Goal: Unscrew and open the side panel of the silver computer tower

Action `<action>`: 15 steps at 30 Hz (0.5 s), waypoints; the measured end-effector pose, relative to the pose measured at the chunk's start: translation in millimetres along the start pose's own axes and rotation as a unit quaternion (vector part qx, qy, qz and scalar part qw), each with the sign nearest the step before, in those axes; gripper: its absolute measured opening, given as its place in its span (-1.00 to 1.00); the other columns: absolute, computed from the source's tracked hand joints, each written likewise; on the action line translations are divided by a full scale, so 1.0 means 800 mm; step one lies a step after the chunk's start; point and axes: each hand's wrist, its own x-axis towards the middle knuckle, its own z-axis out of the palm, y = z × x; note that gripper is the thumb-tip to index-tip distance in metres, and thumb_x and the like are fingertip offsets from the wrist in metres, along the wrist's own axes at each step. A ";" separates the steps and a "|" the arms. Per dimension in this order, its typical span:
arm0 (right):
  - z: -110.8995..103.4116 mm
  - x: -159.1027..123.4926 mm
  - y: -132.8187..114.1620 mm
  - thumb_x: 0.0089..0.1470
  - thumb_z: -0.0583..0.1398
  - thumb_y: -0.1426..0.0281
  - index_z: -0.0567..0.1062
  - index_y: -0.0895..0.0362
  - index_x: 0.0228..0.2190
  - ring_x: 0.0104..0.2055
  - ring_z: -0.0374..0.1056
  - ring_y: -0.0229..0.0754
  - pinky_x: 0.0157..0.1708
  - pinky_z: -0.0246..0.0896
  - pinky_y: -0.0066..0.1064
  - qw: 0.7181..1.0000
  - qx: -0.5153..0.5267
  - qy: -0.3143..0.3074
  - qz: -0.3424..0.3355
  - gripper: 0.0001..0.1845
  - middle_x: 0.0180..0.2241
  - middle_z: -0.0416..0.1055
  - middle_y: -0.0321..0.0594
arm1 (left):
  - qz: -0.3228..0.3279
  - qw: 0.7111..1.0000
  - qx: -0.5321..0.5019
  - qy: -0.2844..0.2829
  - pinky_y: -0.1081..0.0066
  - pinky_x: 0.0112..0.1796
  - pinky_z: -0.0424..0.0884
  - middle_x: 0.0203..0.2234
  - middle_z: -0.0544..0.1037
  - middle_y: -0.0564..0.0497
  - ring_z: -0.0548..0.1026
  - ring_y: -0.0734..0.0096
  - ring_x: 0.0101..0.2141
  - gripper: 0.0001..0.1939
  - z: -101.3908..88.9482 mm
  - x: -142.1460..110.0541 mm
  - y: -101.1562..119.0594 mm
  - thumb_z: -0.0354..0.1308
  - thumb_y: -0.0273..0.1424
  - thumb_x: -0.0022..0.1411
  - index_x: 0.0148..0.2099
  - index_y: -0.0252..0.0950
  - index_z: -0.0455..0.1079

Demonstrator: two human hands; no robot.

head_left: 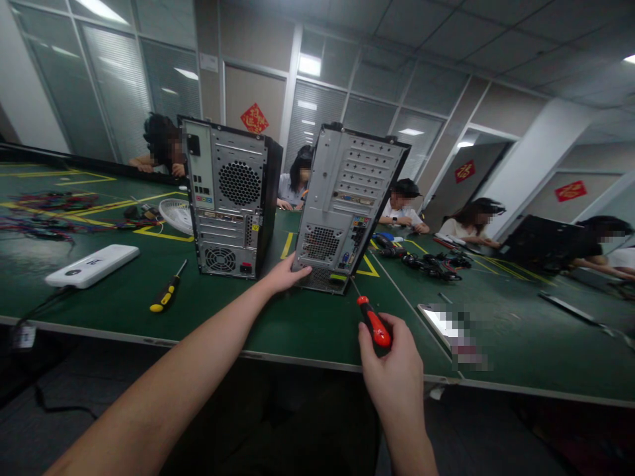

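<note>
Two desktop computer cases stand upright on the green table [297,324], backs toward me. My left hand [288,272] rests against the lower left corner of the right-hand case [347,205], fingers curled on its edge. My right hand [391,360] is closed round a red-handled screwdriver [373,322], whose thin shaft points up toward the bottom right of that case. The left-hand black case [231,195] stands untouched beside it.
A yellow-and-black screwdriver [166,293] and a white flat box [92,264] lie at left. Coloured cables [54,211] and a white fan [176,215] lie further back. Black cables [431,263] and a phone [444,322] are at right. Several people sit along the far side.
</note>
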 end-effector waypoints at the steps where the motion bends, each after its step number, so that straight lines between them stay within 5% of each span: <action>1: -0.001 0.000 -0.001 0.20 0.16 0.01 0.49 0.11 -0.07 -0.17 0.48 0.07 -0.15 0.33 -0.17 1.000 -0.002 -0.005 -0.006 -0.52 -0.19 0.54 -0.03 | -0.001 1.000 0.001 -0.002 0.11 0.31 0.33 0.24 0.54 -0.12 0.48 0.02 0.25 -0.25 0.000 0.000 0.001 0.25 0.03 0.24 0.36 -0.21 0.34; 6: -0.005 -0.003 -0.004 0.27 0.12 0.01 0.47 0.05 0.07 -0.49 0.42 -0.05 -0.40 0.23 -0.30 0.997 -0.001 -0.062 0.040 -0.49 -0.43 0.50 -0.24 | -0.005 1.000 -0.001 0.002 0.07 0.32 0.32 0.25 0.53 -0.13 0.46 -0.02 0.27 -0.22 -0.001 -0.001 0.001 0.26 0.03 0.22 0.38 -0.21 0.33; 15: -0.004 0.000 -0.007 0.33 0.02 -0.01 0.48 0.07 0.06 -0.21 0.50 0.03 -0.21 0.32 -0.24 0.998 0.025 -0.049 0.031 -0.47 -0.16 0.57 -0.05 | -0.002 1.000 -0.004 -0.010 0.08 0.30 0.34 0.26 0.52 -0.12 0.46 -0.02 0.27 -0.23 -0.002 -0.002 0.002 0.24 0.05 0.25 0.39 -0.18 0.32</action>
